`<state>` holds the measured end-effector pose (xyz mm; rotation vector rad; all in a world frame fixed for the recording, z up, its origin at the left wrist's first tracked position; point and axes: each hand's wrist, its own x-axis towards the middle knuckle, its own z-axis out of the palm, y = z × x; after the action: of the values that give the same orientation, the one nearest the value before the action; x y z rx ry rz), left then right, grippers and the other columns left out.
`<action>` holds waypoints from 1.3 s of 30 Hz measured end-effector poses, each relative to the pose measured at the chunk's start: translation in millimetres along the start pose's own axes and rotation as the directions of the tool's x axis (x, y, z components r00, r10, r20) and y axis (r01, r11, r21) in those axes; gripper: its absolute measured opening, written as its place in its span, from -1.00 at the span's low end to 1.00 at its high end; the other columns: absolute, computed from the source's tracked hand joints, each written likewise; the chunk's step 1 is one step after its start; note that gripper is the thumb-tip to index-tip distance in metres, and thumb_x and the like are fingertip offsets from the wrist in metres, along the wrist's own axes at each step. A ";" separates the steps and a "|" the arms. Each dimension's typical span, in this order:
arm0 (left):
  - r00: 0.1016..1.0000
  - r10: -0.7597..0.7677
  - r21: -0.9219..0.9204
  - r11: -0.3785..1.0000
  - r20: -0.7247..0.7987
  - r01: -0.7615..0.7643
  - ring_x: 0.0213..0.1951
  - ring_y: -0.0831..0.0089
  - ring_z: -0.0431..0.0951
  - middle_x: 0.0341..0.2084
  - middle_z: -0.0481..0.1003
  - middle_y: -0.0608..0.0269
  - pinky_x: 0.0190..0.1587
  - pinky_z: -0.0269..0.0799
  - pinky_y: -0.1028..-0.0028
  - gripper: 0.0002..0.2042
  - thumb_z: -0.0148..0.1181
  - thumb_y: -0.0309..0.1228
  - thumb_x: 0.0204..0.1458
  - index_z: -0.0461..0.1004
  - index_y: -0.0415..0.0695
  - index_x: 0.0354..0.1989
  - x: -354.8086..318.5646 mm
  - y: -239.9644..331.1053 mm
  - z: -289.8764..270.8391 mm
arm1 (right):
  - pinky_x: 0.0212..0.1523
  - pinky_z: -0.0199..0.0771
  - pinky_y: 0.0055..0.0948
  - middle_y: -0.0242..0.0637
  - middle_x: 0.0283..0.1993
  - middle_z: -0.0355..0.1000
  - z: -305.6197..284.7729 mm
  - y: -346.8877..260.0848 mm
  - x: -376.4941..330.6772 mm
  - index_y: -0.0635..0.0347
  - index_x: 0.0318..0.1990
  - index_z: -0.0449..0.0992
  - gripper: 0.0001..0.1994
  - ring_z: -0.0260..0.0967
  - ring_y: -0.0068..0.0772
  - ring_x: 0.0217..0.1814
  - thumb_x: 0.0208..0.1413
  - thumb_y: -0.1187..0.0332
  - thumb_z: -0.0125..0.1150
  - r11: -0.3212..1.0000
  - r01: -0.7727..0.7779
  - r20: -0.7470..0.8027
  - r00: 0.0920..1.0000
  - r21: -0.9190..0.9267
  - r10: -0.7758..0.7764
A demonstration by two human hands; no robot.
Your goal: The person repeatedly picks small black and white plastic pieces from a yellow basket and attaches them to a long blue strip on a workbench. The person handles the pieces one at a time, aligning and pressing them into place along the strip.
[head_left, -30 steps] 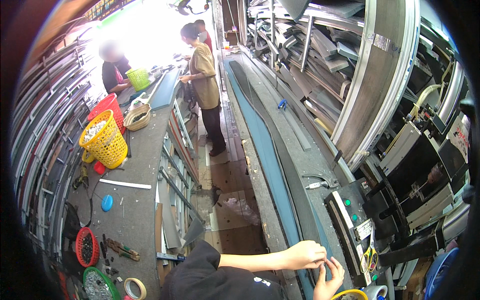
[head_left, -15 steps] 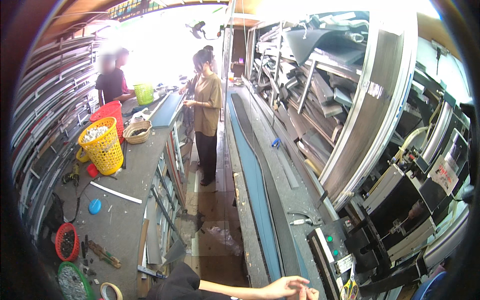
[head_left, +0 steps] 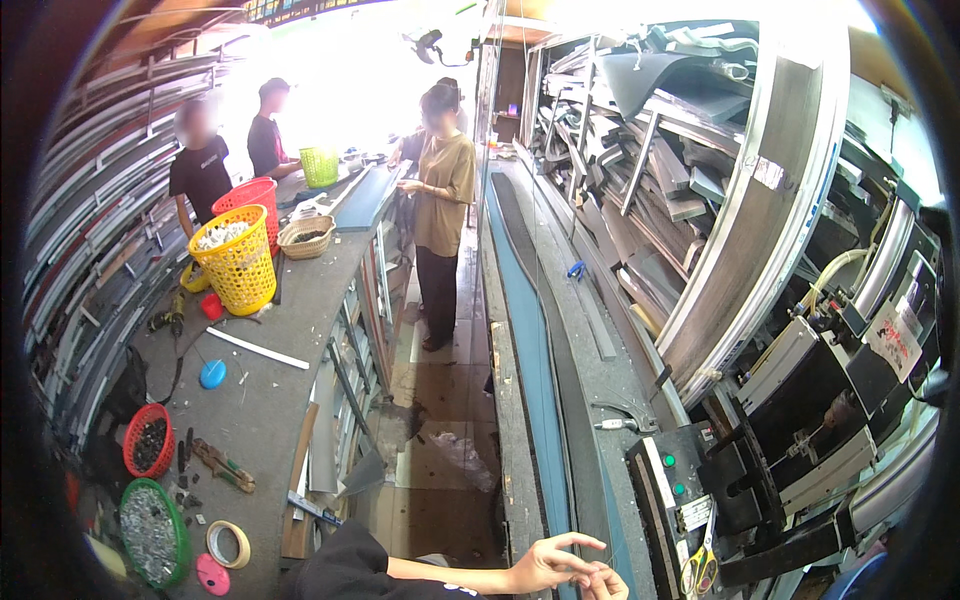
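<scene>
1. At the far left of my view, a rack of long, thin strips curves along the fisheye rim.
2. On the left bench I see a small red basket of dark bits and a green basket of clear and whitish pieces. A tape roll lies just beside the green one, and pliers lie near the red one.
3. Farther up that bench, a tall yellow basket of white pieces stands before a larger red basket, with a woven basket beside them.
4. Two co-workers in dark tops stand behind the bench; another, in a tan shirt, stands in the aisle.
5. The blue strip runs lengthwise along the right-hand bench, and the dark grey strip lies alongside it.
6. Over the near end of these strips, my left hand has its index finger stretched out and its other fingers bent. Its fingertips meet those of my right hand, which is curled and partly cut off by the lower edge. I cannot tell whether anything small is pinched between them, or whether either hand touches the strips.
7. Rightward lie a blue-handled tool, a control box with green buttons, yellow-handled scissors and a dark machine.
</scene>
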<state>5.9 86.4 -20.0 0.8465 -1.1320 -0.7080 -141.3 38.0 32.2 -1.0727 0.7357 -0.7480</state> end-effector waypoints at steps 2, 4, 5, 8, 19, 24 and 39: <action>0.986 0.161 0.107 0.981 0.036 -0.164 -0.58 0.76 0.37 0.13 0.39 0.14 -0.50 0.33 0.68 -0.78 0.34 -0.54 -0.01 0.68 -0.01 -0.17 3.7 -0.5 -0.6 | -0.37 0.21 -0.69 -0.46 -0.35 0.38 -9.3 5.0 -6.0 0.16 -0.35 0.45 -0.92 0.26 -0.66 -0.37 0.21 0.46 0.16 0.973 -0.129 0.063 0.991 0.192 0.118; 0.977 0.185 0.175 0.964 0.109 -0.202 -0.60 0.73 0.29 0.12 0.40 0.14 -0.47 0.31 0.64 -0.78 0.33 -0.54 -0.01 0.69 0.03 -0.19 4.7 3.1 -1.8 | -0.42 0.17 -0.72 -0.52 -0.41 0.33 -17.3 8.0 -8.3 0.10 -0.29 0.41 -0.95 0.23 -0.70 -0.43 0.20 0.46 0.15 0.948 -0.247 0.142 0.965 0.199 0.221; 0.982 0.119 0.204 0.968 0.148 -0.148 -0.59 0.71 0.26 0.11 0.40 0.14 -0.45 0.30 0.63 -0.78 0.33 -0.53 -0.01 0.69 0.05 -0.19 2.8 6.3 -3.1 | -0.44 0.16 -0.72 -0.53 -0.42 0.33 -19.4 10.1 -10.0 0.09 -0.29 0.40 -0.95 0.22 -0.71 -0.44 0.20 0.45 0.15 0.958 -0.242 0.144 0.964 0.150 0.221; 0.977 0.046 0.229 0.969 0.209 -0.094 -0.48 0.56 0.23 0.06 0.41 0.18 -0.38 0.26 0.57 -0.79 0.34 -0.51 -0.02 0.70 0.09 -0.23 3.6 8.0 0.5 | -0.47 0.25 -0.71 -0.50 -0.38 0.39 -29.3 11.3 -15.2 0.08 -0.23 0.46 -0.96 0.31 -0.70 -0.42 0.24 0.38 0.11 0.926 -0.339 0.146 0.937 0.168 0.317; 0.921 -0.067 0.168 0.986 0.383 0.002 -0.17 0.43 0.36 -0.01 0.41 0.24 -0.15 0.31 0.45 -0.86 0.39 -0.41 -0.06 0.70 0.06 -0.29 34.0 -33.7 16.3 | -0.49 0.35 -0.66 -0.41 -0.34 0.47 -48.1 21.3 -10.1 0.19 -0.15 0.52 -0.80 0.40 -0.62 -0.41 0.30 0.25 0.09 0.844 -0.240 -0.113 0.937 0.479 0.331; 0.907 -0.090 0.159 0.987 0.412 0.026 -0.13 0.42 0.36 -0.02 0.42 0.25 -0.11 0.30 0.43 -0.84 0.36 -0.46 -0.06 0.70 0.04 -0.27 47.4 -50.9 8.4 | -0.42 0.41 -0.69 -0.46 -0.28 0.48 -46.1 31.9 0.8 0.15 -0.11 0.52 -0.83 0.41 -0.65 -0.33 0.27 0.29 0.13 0.830 -0.251 -0.137 0.922 0.499 0.361; 0.694 0.111 0.430 0.712 0.712 -0.555 -0.18 0.34 0.46 -0.21 0.49 0.36 -0.26 0.44 0.40 -0.74 0.18 -0.43 -0.14 0.53 -0.04 -0.19 55.8 -35.6 -11.4 | -0.65 -0.03 -0.73 -0.55 -0.59 0.22 -28.1 7.3 -0.4 0.09 -0.40 0.42 -0.85 0.05 -0.75 -0.64 0.25 0.35 0.09 0.935 -0.259 -0.214 0.925 0.243 0.313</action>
<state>30.4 24.2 -26.3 0.8991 -2.1930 -0.2582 -163.3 26.8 16.9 -0.6636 0.9828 -0.6956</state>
